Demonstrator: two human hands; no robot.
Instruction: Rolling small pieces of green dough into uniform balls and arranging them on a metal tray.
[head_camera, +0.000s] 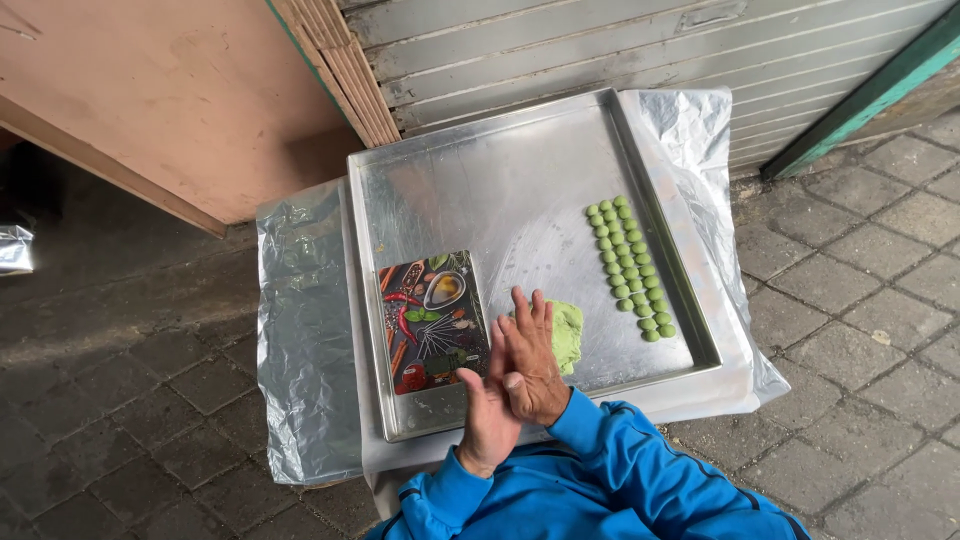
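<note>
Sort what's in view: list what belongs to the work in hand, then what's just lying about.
In use: left hand and right hand, pressed palm to palm; green dough lump; rows of small green dough balls; metal tray.

Lying about: printed cutting board; foil sheet; crumpled foil at far left.
</note>
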